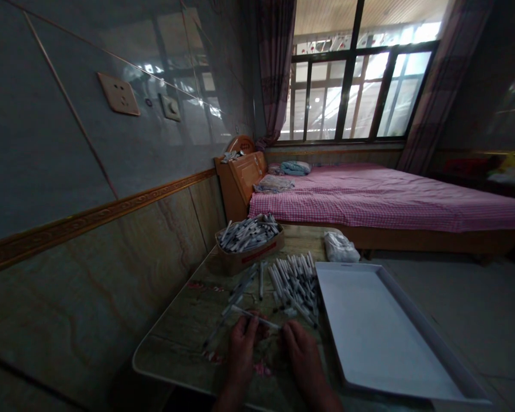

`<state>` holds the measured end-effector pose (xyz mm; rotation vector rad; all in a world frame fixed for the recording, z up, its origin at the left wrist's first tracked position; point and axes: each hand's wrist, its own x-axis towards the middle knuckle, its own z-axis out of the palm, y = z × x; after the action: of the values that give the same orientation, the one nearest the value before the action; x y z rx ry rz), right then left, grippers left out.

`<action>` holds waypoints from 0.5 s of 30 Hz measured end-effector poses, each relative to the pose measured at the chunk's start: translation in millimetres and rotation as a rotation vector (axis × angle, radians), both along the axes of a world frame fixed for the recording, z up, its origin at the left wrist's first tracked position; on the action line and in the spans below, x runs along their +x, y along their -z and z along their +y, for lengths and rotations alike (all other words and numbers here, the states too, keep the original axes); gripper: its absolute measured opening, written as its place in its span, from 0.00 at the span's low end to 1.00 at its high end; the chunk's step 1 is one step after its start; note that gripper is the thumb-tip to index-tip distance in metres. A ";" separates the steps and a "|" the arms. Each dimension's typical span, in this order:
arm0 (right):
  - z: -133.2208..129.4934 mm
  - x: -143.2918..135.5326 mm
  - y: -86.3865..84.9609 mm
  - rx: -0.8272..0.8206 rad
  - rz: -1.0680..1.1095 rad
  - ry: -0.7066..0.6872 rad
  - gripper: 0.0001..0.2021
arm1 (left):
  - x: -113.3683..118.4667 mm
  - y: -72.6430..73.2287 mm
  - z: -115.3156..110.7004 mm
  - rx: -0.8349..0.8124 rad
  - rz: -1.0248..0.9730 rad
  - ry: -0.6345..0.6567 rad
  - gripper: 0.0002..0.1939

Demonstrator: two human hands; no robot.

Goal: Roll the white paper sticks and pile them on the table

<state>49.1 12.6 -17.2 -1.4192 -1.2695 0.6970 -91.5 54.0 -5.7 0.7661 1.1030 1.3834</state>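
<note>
My left hand (241,343) is closed, thumb and fingers pinching a thin white pen (268,323) above the table. The pen lies slantwise between my hands. At its right end, my right hand (301,349) is closed with its fingertips on the tip; a small part there is hidden by the fingers. Just beyond my hands lies a heap of white and grey pens (294,283). Several more loose pens (242,283) are scattered to its left. Farther back, a cardboard box (240,262) is piled full of similar pens (251,233).
A large shallow white tray (377,326) sits on the table's right side. Behind it rests a white plastic bag (341,246). The table (175,337) stands beside a tiled wall (171,246). A bed (369,194) with a pink checked sheet is beyond, under a window.
</note>
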 end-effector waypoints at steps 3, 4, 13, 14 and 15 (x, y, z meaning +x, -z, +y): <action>0.6 0.5 2.7 -0.010 -0.036 -0.010 0.23 | 0.8 0.2 -1.6 -0.001 0.023 -0.005 0.28; 0.5 1.0 3.0 -0.008 -0.046 -0.009 0.22 | 1.3 0.2 -2.0 0.000 0.038 -0.007 0.27; -3.2 2.9 -6.4 0.016 -0.008 -0.006 0.14 | 3.0 1.3 -3.0 0.003 0.041 -0.035 0.28; -2.8 2.2 -6.7 0.033 -0.001 0.004 0.15 | 2.9 0.6 -3.1 -0.003 0.026 -0.041 0.28; -2.3 1.4 -6.5 0.048 0.001 0.016 0.16 | 2.8 -0.4 -3.4 -0.010 0.008 -0.044 0.28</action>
<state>50.5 10.4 -10.7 -1.3880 -1.2647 0.6527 -88.7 50.6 -5.3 0.7444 1.1391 1.4117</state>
